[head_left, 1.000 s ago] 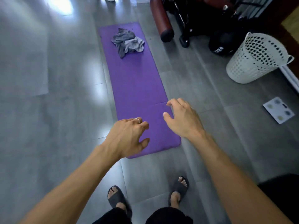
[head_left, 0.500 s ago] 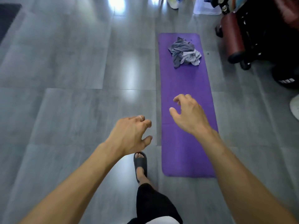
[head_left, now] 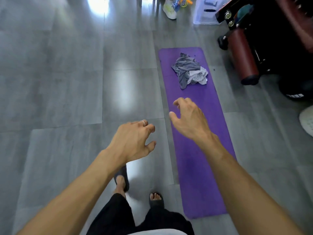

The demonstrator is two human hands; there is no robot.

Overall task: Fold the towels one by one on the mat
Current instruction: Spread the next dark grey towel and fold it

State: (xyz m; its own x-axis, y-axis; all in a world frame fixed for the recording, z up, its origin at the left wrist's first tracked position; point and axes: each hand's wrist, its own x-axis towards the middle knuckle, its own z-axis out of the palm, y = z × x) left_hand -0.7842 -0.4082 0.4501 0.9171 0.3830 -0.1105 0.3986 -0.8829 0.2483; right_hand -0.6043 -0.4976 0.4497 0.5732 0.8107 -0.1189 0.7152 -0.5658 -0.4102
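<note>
A crumpled heap of grey and white towels point(head_left: 190, 71) lies near the far end of a long purple mat point(head_left: 201, 167) on the grey tiled floor. My left hand point(head_left: 133, 141), with a ring on one finger, hangs over the bare floor left of the mat, fingers loosely curled and holding nothing. My right hand point(head_left: 188, 117) is held above the middle of the mat, well short of the towels, fingers loosely bent and empty. I stand left of the mat's near end.
Dark gym equipment with a red padded roller point(head_left: 243, 55) stands right of the mat's far end. A white laundry basket's rim point(head_left: 307, 121) shows at the right edge. A clear plastic box point(head_left: 207, 12), a shoe point(head_left: 170, 9) and a skipping rope lie at the back.
I have stepped to the left side of the mat and the view has swung right to left. Both hands stay raised and empty; the basket has slid almost out of view.
</note>
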